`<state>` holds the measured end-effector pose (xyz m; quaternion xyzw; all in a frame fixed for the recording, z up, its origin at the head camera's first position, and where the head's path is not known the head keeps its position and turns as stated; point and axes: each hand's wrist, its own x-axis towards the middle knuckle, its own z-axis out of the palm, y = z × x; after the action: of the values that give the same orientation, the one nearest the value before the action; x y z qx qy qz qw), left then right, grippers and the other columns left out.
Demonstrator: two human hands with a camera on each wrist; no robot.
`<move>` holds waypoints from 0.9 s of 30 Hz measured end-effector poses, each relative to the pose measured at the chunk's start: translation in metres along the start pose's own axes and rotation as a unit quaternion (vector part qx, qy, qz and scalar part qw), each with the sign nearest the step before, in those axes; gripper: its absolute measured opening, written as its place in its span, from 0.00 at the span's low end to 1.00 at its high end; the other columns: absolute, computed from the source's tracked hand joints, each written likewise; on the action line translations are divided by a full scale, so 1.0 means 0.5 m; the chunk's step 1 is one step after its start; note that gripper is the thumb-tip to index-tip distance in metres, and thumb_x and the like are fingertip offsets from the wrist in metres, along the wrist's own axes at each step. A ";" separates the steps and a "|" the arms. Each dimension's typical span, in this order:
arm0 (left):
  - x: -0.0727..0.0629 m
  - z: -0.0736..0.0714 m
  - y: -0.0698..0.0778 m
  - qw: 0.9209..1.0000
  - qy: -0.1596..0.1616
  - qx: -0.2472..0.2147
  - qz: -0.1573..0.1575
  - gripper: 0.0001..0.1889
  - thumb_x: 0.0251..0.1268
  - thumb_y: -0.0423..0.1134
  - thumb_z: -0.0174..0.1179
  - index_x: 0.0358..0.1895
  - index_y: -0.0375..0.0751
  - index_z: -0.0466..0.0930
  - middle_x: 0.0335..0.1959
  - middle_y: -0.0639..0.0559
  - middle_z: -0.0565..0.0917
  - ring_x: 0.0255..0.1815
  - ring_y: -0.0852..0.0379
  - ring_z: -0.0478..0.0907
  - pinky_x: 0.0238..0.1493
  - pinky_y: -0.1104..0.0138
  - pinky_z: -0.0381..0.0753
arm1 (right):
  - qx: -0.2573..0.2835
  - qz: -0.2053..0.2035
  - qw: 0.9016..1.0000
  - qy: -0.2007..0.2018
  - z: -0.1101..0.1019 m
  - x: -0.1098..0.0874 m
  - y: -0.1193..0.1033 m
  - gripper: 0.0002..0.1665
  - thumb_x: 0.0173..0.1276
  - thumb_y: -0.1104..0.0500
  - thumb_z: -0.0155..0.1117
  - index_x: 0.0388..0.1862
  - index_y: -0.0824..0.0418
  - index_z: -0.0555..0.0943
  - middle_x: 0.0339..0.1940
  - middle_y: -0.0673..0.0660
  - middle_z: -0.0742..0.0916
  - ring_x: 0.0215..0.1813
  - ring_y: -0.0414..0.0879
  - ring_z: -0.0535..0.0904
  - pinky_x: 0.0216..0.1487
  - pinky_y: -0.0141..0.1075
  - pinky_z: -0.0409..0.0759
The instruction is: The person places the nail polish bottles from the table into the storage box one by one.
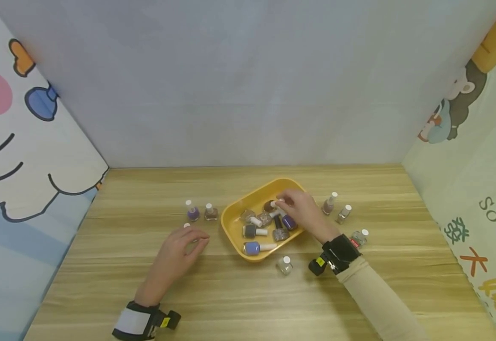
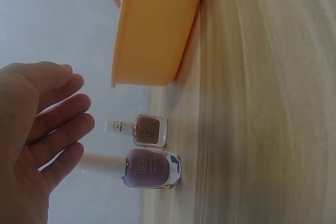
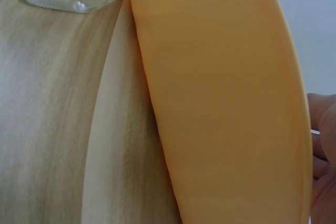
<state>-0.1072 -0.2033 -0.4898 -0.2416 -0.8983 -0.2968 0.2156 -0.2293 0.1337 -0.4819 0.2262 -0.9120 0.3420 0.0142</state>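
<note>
My right hand [image 1: 301, 208] reaches over the far right rim of a yellow plastic basket [image 1: 235, 244] and pinches the white cap of a nail polish bottle [image 1: 269, 206]. A white sliver shows between the fingers [image 3: 323, 145] in the right wrist view. Several other bottles lie in the basket, among them a blue one [image 1: 252, 248], a dark grey one [image 1: 249, 231] and a purple one [image 1: 289, 222]. My left hand [image 1: 179, 248] hovers left of the basket with relaxed fingers and nothing in them. Beyond it stand a glittery brown bottle [image 2: 147, 130] and a purple bottle [image 2: 152, 169].
A clear bottle [image 1: 285, 266] stands before the basket's near side. To the right are a mauve bottle [image 1: 328, 205], a small pale bottle [image 1: 343, 215] and a clear one with a red label [image 1: 358, 238]. A grey wall [image 1: 248, 94] closes the table's back.
</note>
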 end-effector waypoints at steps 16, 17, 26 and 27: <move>-0.005 0.003 0.007 1.000 -0.020 0.003 -0.019 0.06 0.61 0.34 0.73 0.40 0.42 0.88 0.41 0.52 0.88 0.46 0.51 0.86 0.55 0.54 0.86 | -0.044 0.005 0.998 -0.045 -0.013 -0.007 0.006 0.12 0.71 0.56 0.70 0.49 0.61 0.86 0.38 0.55 0.89 0.38 0.47 0.83 0.44 0.44 0.86; -0.005 0.003 0.007 1.000 -0.020 0.002 -0.020 0.06 0.61 0.34 0.73 0.40 0.42 0.88 0.41 0.52 0.89 0.46 0.51 0.86 0.55 0.54 0.86 | -0.047 0.006 0.998 -0.049 -0.013 -0.007 0.006 0.12 0.71 0.56 0.70 0.48 0.61 0.86 0.37 0.55 0.88 0.37 0.47 0.82 0.43 0.43 0.85; -0.005 0.004 0.003 1.000 -0.020 -0.002 -0.019 0.06 0.61 0.34 0.73 0.40 0.42 0.88 0.41 0.51 0.89 0.46 0.51 0.86 0.56 0.52 0.85 | -0.057 0.037 0.994 -0.082 -0.016 -0.007 0.009 0.11 0.71 0.57 0.70 0.48 0.61 0.86 0.35 0.53 0.87 0.35 0.44 0.80 0.39 0.39 0.83; -0.005 0.005 0.003 1.000 -0.020 -0.003 -0.018 0.06 0.61 0.34 0.73 0.40 0.42 0.88 0.41 0.51 0.89 0.46 0.51 0.86 0.55 0.53 0.86 | -0.057 0.040 0.994 -0.084 -0.016 -0.007 0.009 0.11 0.71 0.57 0.70 0.48 0.61 0.86 0.35 0.53 0.87 0.35 0.44 0.80 0.39 0.39 0.83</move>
<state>-0.1049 -0.2017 -0.4923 -0.2320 -0.9059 -0.2982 0.1915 -0.2293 0.1430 -0.4793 0.2159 -0.9363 0.2698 -0.0632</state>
